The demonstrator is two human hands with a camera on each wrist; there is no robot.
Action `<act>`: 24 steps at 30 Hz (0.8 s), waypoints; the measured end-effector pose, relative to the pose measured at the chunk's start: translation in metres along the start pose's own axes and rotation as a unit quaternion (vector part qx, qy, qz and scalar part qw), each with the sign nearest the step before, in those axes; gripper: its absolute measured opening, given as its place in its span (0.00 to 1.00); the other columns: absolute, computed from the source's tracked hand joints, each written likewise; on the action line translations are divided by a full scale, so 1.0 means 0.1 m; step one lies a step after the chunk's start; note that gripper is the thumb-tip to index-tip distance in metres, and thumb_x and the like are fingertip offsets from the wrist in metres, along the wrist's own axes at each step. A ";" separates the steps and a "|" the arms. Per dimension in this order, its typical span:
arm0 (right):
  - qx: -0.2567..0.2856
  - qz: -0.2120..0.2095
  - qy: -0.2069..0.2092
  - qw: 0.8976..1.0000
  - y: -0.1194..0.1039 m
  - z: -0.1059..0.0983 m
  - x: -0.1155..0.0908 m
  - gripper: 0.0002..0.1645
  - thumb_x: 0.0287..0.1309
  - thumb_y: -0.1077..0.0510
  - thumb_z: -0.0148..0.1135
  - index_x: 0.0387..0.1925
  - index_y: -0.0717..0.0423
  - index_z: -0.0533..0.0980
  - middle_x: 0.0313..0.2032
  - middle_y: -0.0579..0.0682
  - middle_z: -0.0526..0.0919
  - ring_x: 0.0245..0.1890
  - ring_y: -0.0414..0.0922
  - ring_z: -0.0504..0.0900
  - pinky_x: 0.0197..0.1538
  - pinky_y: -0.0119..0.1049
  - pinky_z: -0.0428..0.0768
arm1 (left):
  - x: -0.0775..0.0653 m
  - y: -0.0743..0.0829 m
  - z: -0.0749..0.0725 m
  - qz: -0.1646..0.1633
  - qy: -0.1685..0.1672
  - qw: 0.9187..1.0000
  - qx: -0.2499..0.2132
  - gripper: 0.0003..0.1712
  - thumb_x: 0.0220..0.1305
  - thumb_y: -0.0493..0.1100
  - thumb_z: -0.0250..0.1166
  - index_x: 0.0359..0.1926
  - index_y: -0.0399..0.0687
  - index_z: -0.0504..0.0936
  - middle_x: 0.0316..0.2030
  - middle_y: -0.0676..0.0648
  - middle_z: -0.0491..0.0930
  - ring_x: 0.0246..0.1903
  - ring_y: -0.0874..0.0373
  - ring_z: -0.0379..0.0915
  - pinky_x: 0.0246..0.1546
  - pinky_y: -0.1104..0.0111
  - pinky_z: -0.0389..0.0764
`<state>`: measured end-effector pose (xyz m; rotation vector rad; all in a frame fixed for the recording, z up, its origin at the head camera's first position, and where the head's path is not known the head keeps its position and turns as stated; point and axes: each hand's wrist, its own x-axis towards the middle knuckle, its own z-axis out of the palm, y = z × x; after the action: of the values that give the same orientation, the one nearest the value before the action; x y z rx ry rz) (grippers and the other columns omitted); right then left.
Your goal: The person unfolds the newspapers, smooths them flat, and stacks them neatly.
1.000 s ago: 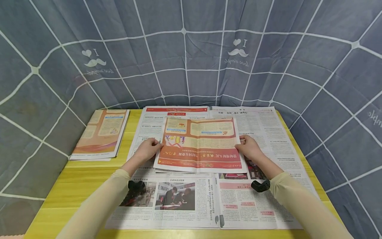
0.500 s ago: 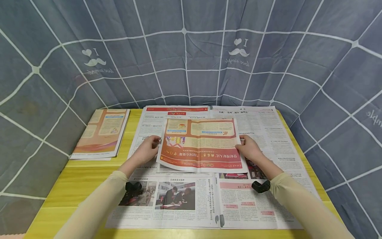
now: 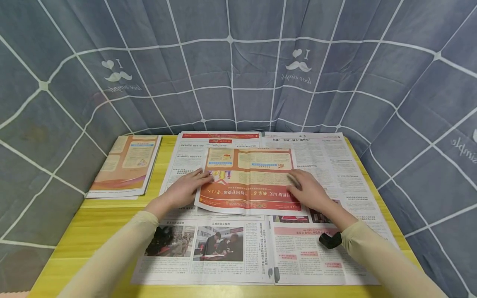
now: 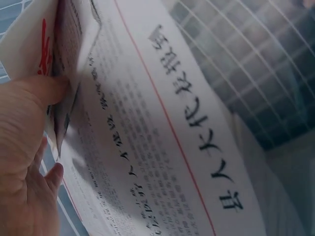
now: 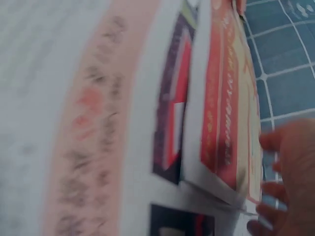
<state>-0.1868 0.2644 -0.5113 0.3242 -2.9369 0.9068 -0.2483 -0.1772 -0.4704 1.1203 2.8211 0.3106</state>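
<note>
In the head view, a folded newspaper (image 3: 249, 182) with an orange and red page lies on a larger spread newspaper (image 3: 231, 275). At its left edge is my left hand (image 3: 186, 189), fingers reaching over the page. The left wrist view shows the left thumb (image 4: 51, 89) against the folded newspaper's edge, which stands slightly raised. My right hand (image 3: 309, 189) is over the right edge, its fingers loosely bent and the fingertips above the page. In the right wrist view, the right fingers (image 5: 273, 196) are spread beside the folded newspaper's corner, holding nothing.
Another folded newspaper stack (image 3: 124, 167) lies at the left on the yellow wood-patterned table (image 3: 85, 231). A grey curtain (image 3: 253, 74) with white grid lines surrounds the table at the back and sides.
Both hands have moved inward from the folded newspaper's side edges to over its page. The right hand has let go of the right edge. The folded newspaper has barely shifted.
</note>
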 end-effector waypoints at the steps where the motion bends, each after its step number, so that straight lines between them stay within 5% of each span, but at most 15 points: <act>1: -0.008 -0.020 -0.016 1.000 -0.01 0.01 -0.03 0.36 0.71 0.48 0.62 0.73 0.58 0.68 0.72 0.61 0.66 0.73 0.62 0.61 0.70 0.63 0.62 | 0.00 -0.01 0.00 0.007 -0.003 1.000 0.002 0.31 0.75 0.41 0.61 0.76 0.49 0.69 0.76 0.41 0.61 0.76 0.39 0.50 0.71 0.40 0.57; 7: -0.031 -0.075 -0.089 0.993 -0.01 0.03 -0.14 0.36 0.71 0.39 0.61 0.71 0.53 0.72 0.74 0.54 0.66 0.75 0.56 0.61 0.71 0.58 0.64 | 0.00 -0.05 0.02 0.037 -0.014 0.999 0.001 0.27 0.77 0.42 0.59 0.74 0.48 0.71 0.76 0.41 0.61 0.75 0.39 0.53 0.71 0.43 0.58; 17: -0.031 -0.076 -0.101 0.991 0.05 0.01 -0.16 0.36 0.71 0.38 0.60 0.72 0.52 0.73 0.75 0.53 0.65 0.75 0.56 0.60 0.71 0.59 0.64 | 0.02 -0.09 0.03 0.026 -0.031 0.999 -0.014 0.28 0.75 0.30 0.52 0.72 0.49 0.74 0.76 0.42 0.62 0.74 0.40 0.55 0.71 0.44 0.60; 24: -0.009 -0.061 -0.103 0.993 0.11 -0.03 -0.17 0.32 0.75 0.39 0.53 0.71 0.49 0.73 0.75 0.51 0.66 0.75 0.55 0.60 0.71 0.60 0.62 | 0.06 -0.10 0.00 -0.001 -0.034 0.999 -0.034 0.23 0.76 0.38 0.58 0.69 0.50 0.78 0.75 0.45 0.64 0.74 0.42 0.58 0.70 0.45 0.62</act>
<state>-0.1727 0.2779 -0.5165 0.6233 -3.0641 0.8810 -0.2590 -0.1805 -0.4724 1.0941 2.7305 0.3598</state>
